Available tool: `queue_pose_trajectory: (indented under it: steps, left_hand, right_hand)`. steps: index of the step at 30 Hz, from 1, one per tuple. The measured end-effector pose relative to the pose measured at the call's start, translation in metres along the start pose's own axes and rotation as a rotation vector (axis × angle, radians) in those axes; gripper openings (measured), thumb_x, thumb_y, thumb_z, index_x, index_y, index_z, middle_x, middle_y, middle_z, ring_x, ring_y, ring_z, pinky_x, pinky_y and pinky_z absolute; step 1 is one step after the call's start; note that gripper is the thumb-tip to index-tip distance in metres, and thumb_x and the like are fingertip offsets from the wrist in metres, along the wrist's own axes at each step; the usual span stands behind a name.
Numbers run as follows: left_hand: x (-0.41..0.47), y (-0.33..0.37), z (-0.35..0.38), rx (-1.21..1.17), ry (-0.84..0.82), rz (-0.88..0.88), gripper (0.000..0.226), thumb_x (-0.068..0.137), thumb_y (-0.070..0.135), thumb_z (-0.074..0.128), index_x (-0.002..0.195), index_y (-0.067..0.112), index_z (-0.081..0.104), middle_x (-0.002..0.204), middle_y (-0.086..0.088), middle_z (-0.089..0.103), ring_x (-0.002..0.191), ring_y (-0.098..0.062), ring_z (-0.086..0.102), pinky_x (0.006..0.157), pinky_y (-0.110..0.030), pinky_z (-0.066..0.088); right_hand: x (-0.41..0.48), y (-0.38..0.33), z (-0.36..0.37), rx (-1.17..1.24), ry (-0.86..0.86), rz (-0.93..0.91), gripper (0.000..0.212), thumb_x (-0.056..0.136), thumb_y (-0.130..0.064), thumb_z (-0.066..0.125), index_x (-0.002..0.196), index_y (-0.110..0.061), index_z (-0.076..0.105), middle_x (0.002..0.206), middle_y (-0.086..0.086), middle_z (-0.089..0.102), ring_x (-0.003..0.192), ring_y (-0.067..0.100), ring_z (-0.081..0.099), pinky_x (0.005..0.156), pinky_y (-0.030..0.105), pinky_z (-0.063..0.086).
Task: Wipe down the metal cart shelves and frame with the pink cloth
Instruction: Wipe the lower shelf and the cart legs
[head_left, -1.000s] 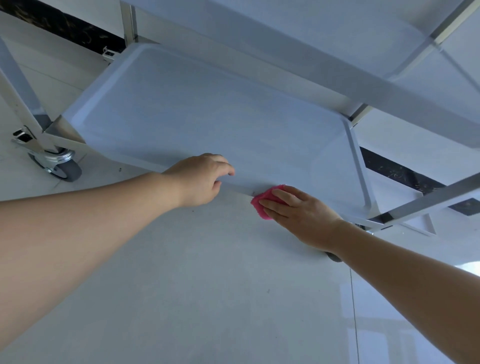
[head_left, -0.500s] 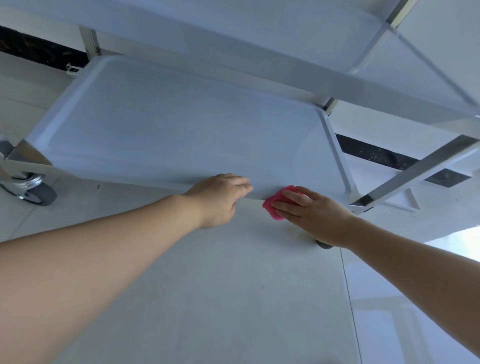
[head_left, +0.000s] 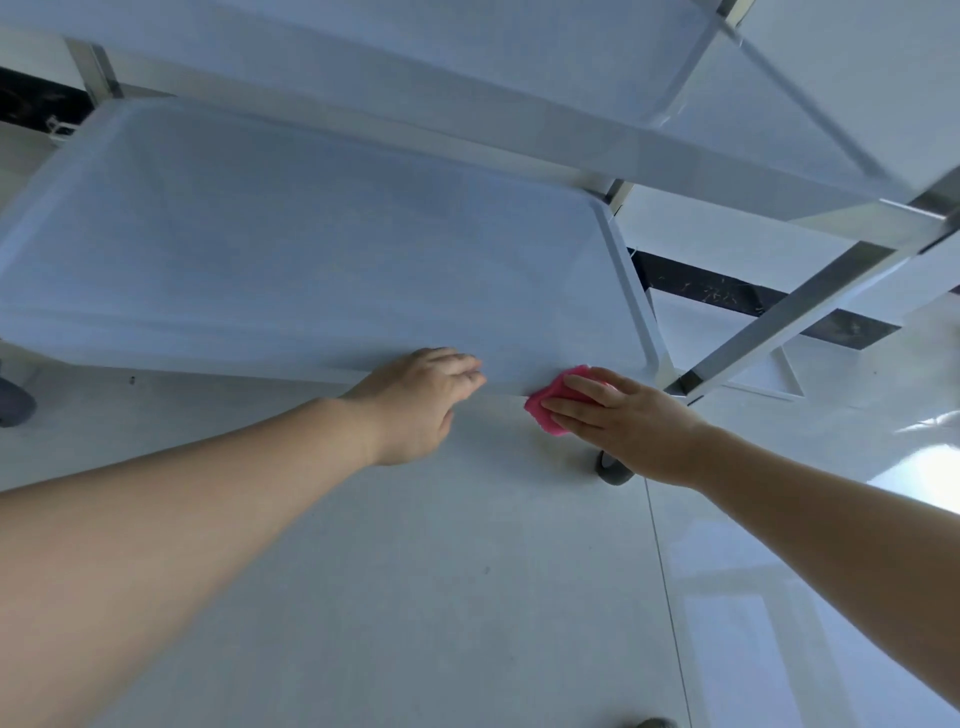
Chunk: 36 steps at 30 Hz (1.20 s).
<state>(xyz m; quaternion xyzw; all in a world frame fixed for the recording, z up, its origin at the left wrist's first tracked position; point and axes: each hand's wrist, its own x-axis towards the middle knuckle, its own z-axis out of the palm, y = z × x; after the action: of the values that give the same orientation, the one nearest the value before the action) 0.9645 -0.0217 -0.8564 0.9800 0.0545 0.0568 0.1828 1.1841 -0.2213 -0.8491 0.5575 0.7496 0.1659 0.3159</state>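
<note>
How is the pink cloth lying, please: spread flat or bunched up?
Bunched up: the pink cloth is a small wad under the right hand at the lower shelf's front edge.

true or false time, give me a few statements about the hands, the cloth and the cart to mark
1. The right hand presses the crumpled pink cloth on the front edge of the lower metal cart shelf. True.
2. The left hand holds the cloth. False: it rests bare on the shelf edge.
3. The two hands touch. False: a gap of shelf edge lies between them.
4. A grey caster wheel shows below the right hand. True.
</note>
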Motion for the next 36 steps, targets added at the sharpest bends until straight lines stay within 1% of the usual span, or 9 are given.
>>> queue_pose_trajectory:
  steps: [3, 7, 14, 18, 22, 25, 30, 33, 36]
  left_hand:
    - [0.007, 0.002, 0.004, 0.012, 0.008, 0.022, 0.052, 0.087, 0.005, 0.052, 0.138, 0.005, 0.043, 0.147, -0.013, 0.038, 0.137, -0.027, 0.034, 0.11, -0.022, 0.011]
    - [0.018, 0.006, 0.01, -0.003, -0.017, 0.032, 0.054, 0.09, 0.008, 0.048, 0.143, 0.009, 0.036, 0.152, -0.007, 0.031, 0.14, -0.022, 0.026, 0.113, -0.022, 0.01]
    - [0.032, 0.014, 0.017, -0.01, -0.015, 0.098, 0.055, 0.079, 0.012, 0.043, 0.133, 0.003, 0.05, 0.141, -0.015, 0.047, 0.131, -0.031, 0.042, 0.113, -0.033, 0.021]
    - [0.036, 0.019, 0.016, -0.011, -0.006, 0.126, 0.053, 0.078, 0.007, 0.053, 0.131, 0.001, 0.052, 0.137, -0.018, 0.05, 0.127, -0.034, 0.046, 0.11, -0.033, 0.019]
    - [0.034, 0.023, 0.014, -0.062, 0.029, 0.137, 0.05, 0.08, 0.003, 0.057, 0.13, 0.002, 0.053, 0.136, -0.017, 0.051, 0.127, -0.033, 0.047, 0.108, -0.031, 0.019]
    - [0.033, 0.028, 0.013, -0.129, 0.051, 0.131, 0.048, 0.087, 0.006, 0.054, 0.134, 0.008, 0.05, 0.142, -0.007, 0.046, 0.133, -0.023, 0.039, 0.11, -0.024, 0.022]
    - [0.033, 0.033, 0.011, -0.214, 0.071, 0.173, 0.045, 0.087, 0.006, 0.053, 0.131, 0.012, 0.053, 0.138, -0.002, 0.049, 0.129, -0.019, 0.042, 0.106, -0.029, 0.036]
    - [0.036, 0.034, 0.006, -0.288, 0.063, 0.154, 0.042, 0.09, 0.012, 0.053, 0.132, 0.013, 0.05, 0.137, -0.001, 0.049, 0.126, -0.016, 0.044, 0.104, -0.026, 0.035]
    - [0.039, 0.037, 0.002, -0.427, 0.041, 0.01, 0.045, 0.094, 0.025, 0.052, 0.136, 0.012, 0.045, 0.138, -0.003, 0.049, 0.124, -0.017, 0.048, 0.102, -0.023, 0.034]
  right_hand:
    - [-0.011, 0.005, 0.002, 0.019, 0.025, -0.008, 0.069, 0.067, -0.017, 0.071, 0.134, -0.012, 0.055, 0.139, -0.001, 0.054, 0.13, 0.029, 0.043, 0.115, 0.043, 0.021]
    - [-0.028, 0.011, 0.01, 0.062, 0.006, 0.011, 0.063, 0.069, -0.013, 0.071, 0.13, -0.013, 0.059, 0.136, -0.001, 0.057, 0.129, 0.028, 0.046, 0.112, 0.044, 0.031]
    - [-0.061, 0.017, 0.028, 0.053, 0.01, 0.085, 0.044, 0.081, -0.011, 0.057, 0.125, -0.012, 0.063, 0.13, -0.001, 0.061, 0.127, 0.029, 0.048, 0.114, 0.044, 0.024]
    - [-0.074, 0.018, 0.026, 0.067, 0.005, 0.135, 0.046, 0.079, -0.012, 0.054, 0.123, -0.012, 0.064, 0.125, 0.0, 0.065, 0.121, 0.03, 0.055, 0.114, 0.044, 0.026]
    - [-0.086, 0.017, 0.023, 0.146, -0.046, 0.212, 0.051, 0.073, -0.01, 0.066, 0.124, -0.011, 0.064, 0.118, 0.002, 0.068, 0.117, 0.031, 0.058, 0.107, 0.048, 0.039]
    - [-0.087, 0.015, 0.01, 0.228, -0.023, 0.302, 0.05, 0.058, -0.004, 0.08, 0.108, -0.013, 0.073, 0.105, 0.0, 0.072, 0.105, 0.029, 0.065, 0.1, 0.046, 0.042]
    - [-0.062, -0.004, -0.012, 0.554, 0.132, 0.422, 0.064, 0.058, 0.019, 0.071, 0.111, -0.016, 0.071, 0.12, -0.002, 0.067, 0.115, 0.029, 0.06, 0.084, 0.047, 0.056]
    - [-0.041, -0.014, -0.03, 0.659, 0.221, 0.382, 0.054, 0.065, 0.017, 0.067, 0.112, -0.01, 0.07, 0.127, 0.006, 0.063, 0.119, 0.033, 0.056, 0.09, 0.046, 0.053]
    - [-0.03, -0.02, -0.048, 0.646, 0.256, 0.333, 0.048, 0.069, 0.014, 0.065, 0.112, -0.008, 0.07, 0.133, 0.011, 0.058, 0.123, 0.037, 0.052, 0.093, 0.046, 0.052]
